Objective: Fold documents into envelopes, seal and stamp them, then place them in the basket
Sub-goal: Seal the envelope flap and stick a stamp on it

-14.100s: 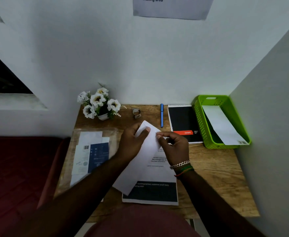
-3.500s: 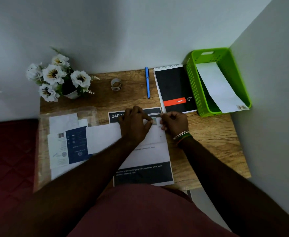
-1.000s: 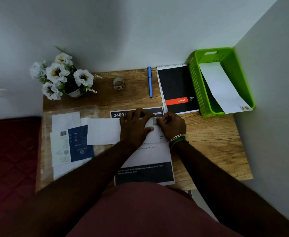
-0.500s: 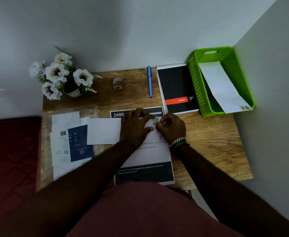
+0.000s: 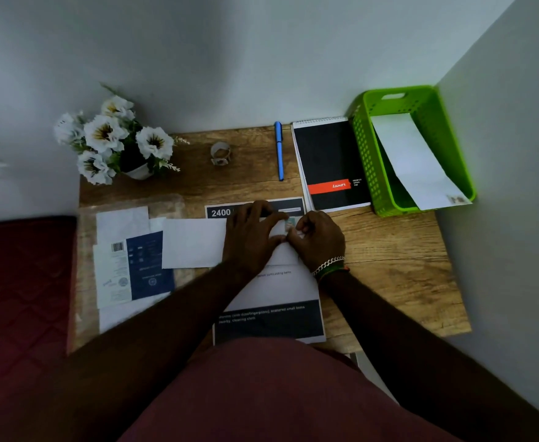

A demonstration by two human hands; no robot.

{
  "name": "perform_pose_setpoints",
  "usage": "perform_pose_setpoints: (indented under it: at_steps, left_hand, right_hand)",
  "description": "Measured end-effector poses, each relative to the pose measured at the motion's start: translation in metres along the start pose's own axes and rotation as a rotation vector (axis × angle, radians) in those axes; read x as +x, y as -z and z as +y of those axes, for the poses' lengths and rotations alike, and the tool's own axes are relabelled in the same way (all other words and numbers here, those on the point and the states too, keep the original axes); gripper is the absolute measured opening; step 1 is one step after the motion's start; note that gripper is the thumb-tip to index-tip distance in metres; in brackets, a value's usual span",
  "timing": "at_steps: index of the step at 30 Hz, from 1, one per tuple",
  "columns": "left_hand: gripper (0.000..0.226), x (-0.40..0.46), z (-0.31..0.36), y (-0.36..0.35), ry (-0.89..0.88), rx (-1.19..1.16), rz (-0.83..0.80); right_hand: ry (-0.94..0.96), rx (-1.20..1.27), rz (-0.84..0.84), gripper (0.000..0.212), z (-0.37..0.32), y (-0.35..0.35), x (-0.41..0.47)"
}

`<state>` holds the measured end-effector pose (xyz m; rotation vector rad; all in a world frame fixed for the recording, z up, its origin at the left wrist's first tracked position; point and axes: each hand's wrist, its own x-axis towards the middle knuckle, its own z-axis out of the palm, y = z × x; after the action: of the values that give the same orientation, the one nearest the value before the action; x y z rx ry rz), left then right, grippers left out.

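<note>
A white envelope (image 5: 193, 242) lies flat across a printed document (image 5: 271, 290) on the wooden desk (image 5: 399, 266). My left hand (image 5: 250, 237) rests on the envelope's right half, fingers spread and pressing it down. My right hand (image 5: 317, 239) is curled beside it, fingertips on a small stamp (image 5: 290, 223) at the envelope's top right corner. A green basket (image 5: 365, 154) at the back right holds another white envelope (image 5: 416, 161) leaning inside it.
A black spiral pad (image 5: 330, 164) and a blue pen (image 5: 279, 151) lie at the back. A small tape roll (image 5: 220, 153) and a pot of white flowers (image 5: 115, 141) stand back left. A plastic sleeve with papers (image 5: 131, 260) lies left. Walls close in behind and right.
Since 14 seconds ago the envelope was laid flat and a stamp set on its corner. Over the last second both hands have stayed on it, barely shifting.
</note>
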<state>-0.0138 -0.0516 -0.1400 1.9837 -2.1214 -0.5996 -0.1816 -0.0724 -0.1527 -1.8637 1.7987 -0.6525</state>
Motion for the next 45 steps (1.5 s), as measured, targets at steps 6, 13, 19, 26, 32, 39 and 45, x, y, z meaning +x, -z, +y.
perform_pose_setpoints:
  at_steps: [6, 13, 19, 26, 32, 39, 45]
  left_hand:
    - [0.047, 0.001, -0.003, -0.002, -0.011, 0.008, -0.001]
    - [0.046, 0.0, -0.004, -0.002, -0.018, 0.018, -0.004]
    - [0.046, -0.002, -0.003, -0.002, -0.018, -0.005, -0.011]
    - [0.047, -0.002, -0.003, -0.001, -0.02, 0.005, -0.015]
    - [0.048, -0.004, -0.003, -0.002, -0.018, 0.015, -0.015]
    - [0.048, -0.002, -0.001, 0.001, -0.011, 0.009, -0.026]
    - [0.049, -0.002, -0.002, 0.0, -0.007, 0.026, -0.015]
  right_hand:
    - [-0.031, 0.003, 0.003, 0.016, -0.003, -0.002, -0.001]
    - [-0.024, -0.029, -0.001, 0.023, -0.006, 0.0, 0.0]
    - [-0.022, -0.014, 0.002, 0.026, -0.004, 0.001, -0.001]
    - [-0.012, -0.002, -0.008, 0.022, -0.001, 0.0, -0.001]
    - [-0.032, 0.027, -0.007, 0.018, 0.001, 0.001, -0.001]
    - [-0.03, 0.045, 0.009, 0.016, 0.004, 0.002, 0.004]
    - [-0.147, 0.042, 0.013, 0.017, -0.005, 0.001, 0.012]
